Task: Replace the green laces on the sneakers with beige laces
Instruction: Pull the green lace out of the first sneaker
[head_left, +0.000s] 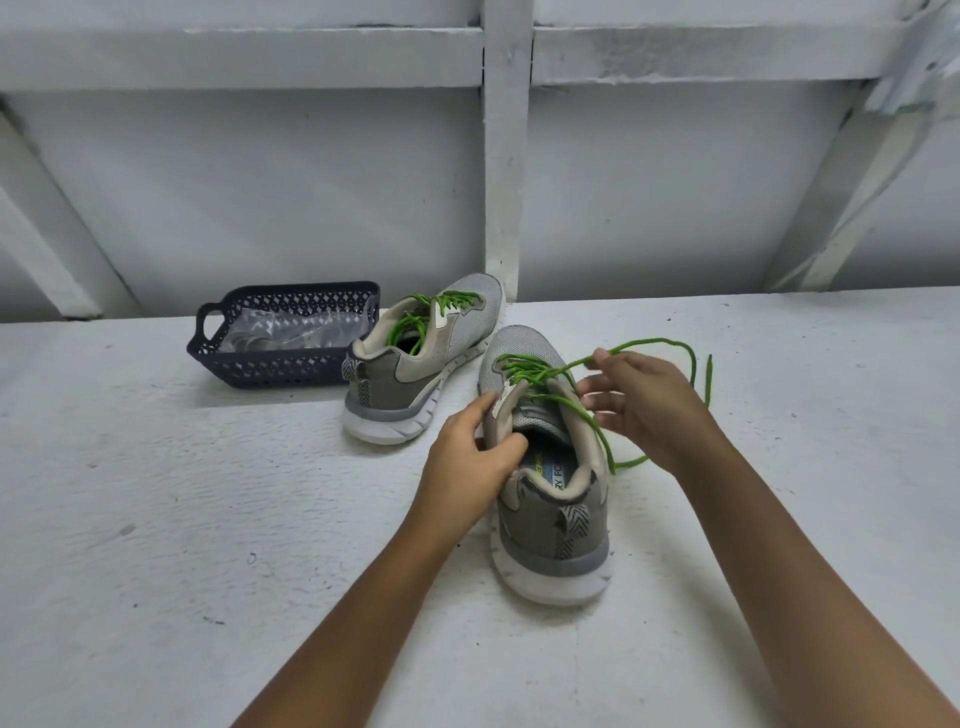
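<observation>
Barely begun: the left hand (470, 452) grips the collar of the near sneaker (550, 514), the right hand (639, 405) pinches its loosened green lace (649, 342), the far sneaker (415, 358) fully green-laced

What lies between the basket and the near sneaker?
In the head view, the far sneaker stands between basket and near sneaker, which the left hand grips while the right hand pinches its green lace.
</observation>
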